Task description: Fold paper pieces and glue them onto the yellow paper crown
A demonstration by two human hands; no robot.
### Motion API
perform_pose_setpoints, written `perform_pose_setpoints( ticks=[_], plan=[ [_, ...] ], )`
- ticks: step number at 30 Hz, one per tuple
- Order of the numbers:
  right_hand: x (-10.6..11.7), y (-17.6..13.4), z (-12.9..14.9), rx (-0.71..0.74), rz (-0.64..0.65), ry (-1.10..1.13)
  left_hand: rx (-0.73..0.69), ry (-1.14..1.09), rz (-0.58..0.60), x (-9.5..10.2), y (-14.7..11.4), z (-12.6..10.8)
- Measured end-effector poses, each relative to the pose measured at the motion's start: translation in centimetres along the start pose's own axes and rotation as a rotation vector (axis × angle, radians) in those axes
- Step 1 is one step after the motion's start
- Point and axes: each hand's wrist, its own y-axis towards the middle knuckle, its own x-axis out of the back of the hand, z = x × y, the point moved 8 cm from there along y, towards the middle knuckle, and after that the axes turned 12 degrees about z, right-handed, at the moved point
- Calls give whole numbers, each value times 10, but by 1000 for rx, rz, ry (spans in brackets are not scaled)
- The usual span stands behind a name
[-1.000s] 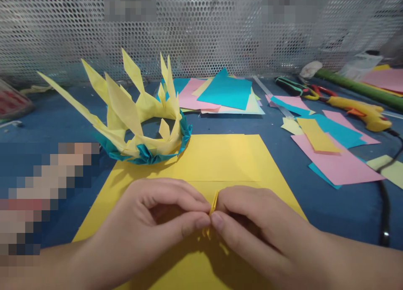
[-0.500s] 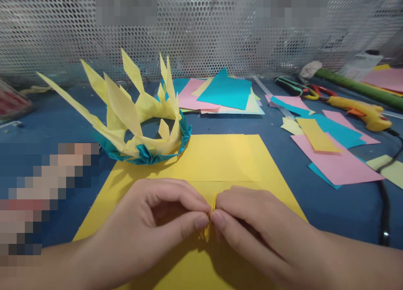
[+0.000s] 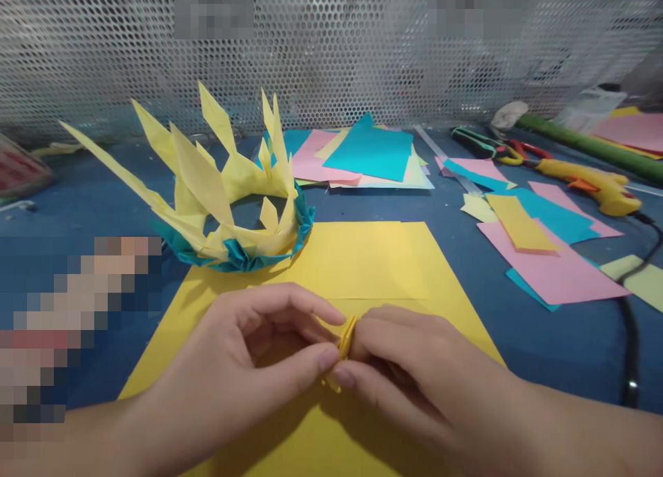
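Between my two hands is a small folded piece of yellow paper [image 3: 346, 339], held above a large yellow sheet [image 3: 373, 263]. My left hand [image 3: 259, 359] has its thumb against the piece's left side, and the index finger is lifted a little off its top. My right hand [image 3: 425, 366] pinches the piece from the right, thumb below and fingers curled behind. The hands hide most of the piece. Beyond my left hand stands a paper crown [image 3: 207, 194] with tall pale yellow points and a blue folded rim, partly over the yellow sheet.
A stack of coloured paper [image 3: 370, 149] lies at the back. To the right are paper pieces [image 3: 549, 263], a yellow glue gun [image 3: 590, 180] with a black cord [image 3: 630, 353], pliers [image 3: 476, 142] and a green rod [image 3: 585, 142]. A perforated metal screen [image 3: 331, 56] closes off the back.
My left index finger has lifted from the folded piece, which shows more of its top edge and leans to the right. My right thumb has shifted slightly down and left.
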Motion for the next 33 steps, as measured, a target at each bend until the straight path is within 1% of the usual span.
perform_pose_setpoints(
  ticks=[4,9,13,18,22,26,28,31,33],
  plan=[
    [-1,0,-1,-23,-9,31,13,-61,9,1,-1,4],
    [0,1,1,-18,-2,41,42,-97,17,1,0,7],
    [1,3,2,-41,-5,50,25,-81,22,0,-3,4],
    [3,4,3,-87,-55,52,-9,4,39,-5,-1,-3],
    [3,4,3,-89,-54,49,-45,79,-7,-4,0,-6],
    [4,4,4,-45,-40,39,-104,101,-42,-1,-4,-6],
    [4,4,4,-40,-47,41,-107,99,-63,1,-6,-3],
    [6,3,-1,-124,-92,60,-96,78,-98,5,-8,0],
    [7,2,-8,-204,-132,138,-101,88,-105,6,-8,-2]
  ],
)
